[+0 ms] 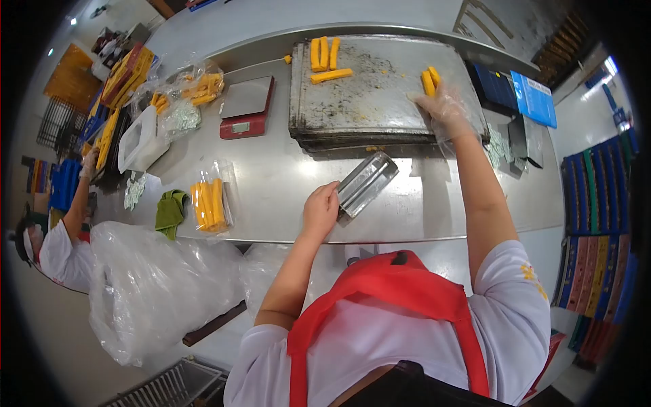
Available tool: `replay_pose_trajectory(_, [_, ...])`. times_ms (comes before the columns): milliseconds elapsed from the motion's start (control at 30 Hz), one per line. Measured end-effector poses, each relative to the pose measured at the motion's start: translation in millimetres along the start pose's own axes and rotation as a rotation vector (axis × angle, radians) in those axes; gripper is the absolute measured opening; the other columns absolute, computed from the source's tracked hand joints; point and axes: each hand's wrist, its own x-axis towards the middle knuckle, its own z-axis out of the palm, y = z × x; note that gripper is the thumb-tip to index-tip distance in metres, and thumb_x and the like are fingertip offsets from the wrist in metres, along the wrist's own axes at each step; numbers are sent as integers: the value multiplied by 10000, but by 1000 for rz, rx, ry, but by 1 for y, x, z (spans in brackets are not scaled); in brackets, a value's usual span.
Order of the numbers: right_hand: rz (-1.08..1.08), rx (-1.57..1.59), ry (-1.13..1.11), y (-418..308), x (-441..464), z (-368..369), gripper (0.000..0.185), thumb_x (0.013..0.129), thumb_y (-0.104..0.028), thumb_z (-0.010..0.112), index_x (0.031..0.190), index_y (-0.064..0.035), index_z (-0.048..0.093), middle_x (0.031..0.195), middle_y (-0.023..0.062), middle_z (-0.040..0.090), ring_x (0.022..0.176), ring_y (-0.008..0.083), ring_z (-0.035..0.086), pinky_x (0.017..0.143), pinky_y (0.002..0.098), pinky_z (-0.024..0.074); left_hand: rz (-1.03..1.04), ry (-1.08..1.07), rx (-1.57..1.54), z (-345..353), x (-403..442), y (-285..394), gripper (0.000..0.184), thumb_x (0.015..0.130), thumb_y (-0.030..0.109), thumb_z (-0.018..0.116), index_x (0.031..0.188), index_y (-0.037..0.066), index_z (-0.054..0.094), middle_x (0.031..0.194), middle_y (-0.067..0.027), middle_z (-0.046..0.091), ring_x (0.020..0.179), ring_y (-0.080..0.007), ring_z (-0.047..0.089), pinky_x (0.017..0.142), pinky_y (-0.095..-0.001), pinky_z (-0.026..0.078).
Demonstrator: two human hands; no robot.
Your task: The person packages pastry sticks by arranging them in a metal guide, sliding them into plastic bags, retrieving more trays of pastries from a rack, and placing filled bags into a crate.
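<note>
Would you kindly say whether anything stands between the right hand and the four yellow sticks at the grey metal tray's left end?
Nothing visible blocks the right hand: only small yellow crumbs lie on the metal tray between it and the four sticks.

Read nothing for certain. Saw print on blue packet [534,102], right of tray stack [380,102], too blurred to decipher. Saw display [241,127] on red scale [247,110], left of tray stack, likewise illegible.

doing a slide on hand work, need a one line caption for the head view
Gloved right hand grasps yellow sticks at a tray; left hand holds a shiny trough.
</note>
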Motion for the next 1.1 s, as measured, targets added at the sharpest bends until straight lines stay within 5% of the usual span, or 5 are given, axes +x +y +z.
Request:
replay_pose_trajectory(200, [101,113,-427,-37,3,-14,662,791,-431,570,1287,-33,388,1171,277,495,1160,382,434,984,432,336,22,10,45,-35,12,-14,218,841,112,508,1012,28,615,901,-147,616,776,-272,596,697,-314,472])
replay_pose_trajectory(300, [-141,116,101,-79,-1,-2,570,796,-439,560,1232,-83,469,1244,253,442,1162,388,427,902,465,400,5,25,1,-34,10,-22,207,833,111,521,992,21,619,897,-146,618,806,-275,595,713,-319,471])
replay_pose_trajectory(667, [68,189,-386,-275,93,45,977,757,-280,634,1364,58,-53,1376,300,212,1211,425,359,975,407,366,-32,119,-107,-26,-12,-13,295,804,123,575,1071,0,555,1054,-169,550,980,-315,521,850,-368,402])
replay_pose_trajectory(867, [95,212,-415,-254,105,52,1049,731,-407,657,1377,22,-51,1100,254,551,1019,337,561,865,373,465,-28,103,-139,-27,-14,-12,322,806,127,578,1101,3,538,1065,-169,547,1003,-311,518,870,-361,398])
replay_pose_trajectory(1100, [38,313,-309,-176,122,34,610,693,-321,667,1206,-94,428,1033,171,603,943,309,590,812,363,478,-1,93,-107,-23,-16,-17,335,803,128,582,1111,5,535,1076,-174,540,977,-317,518,844,-367,406])
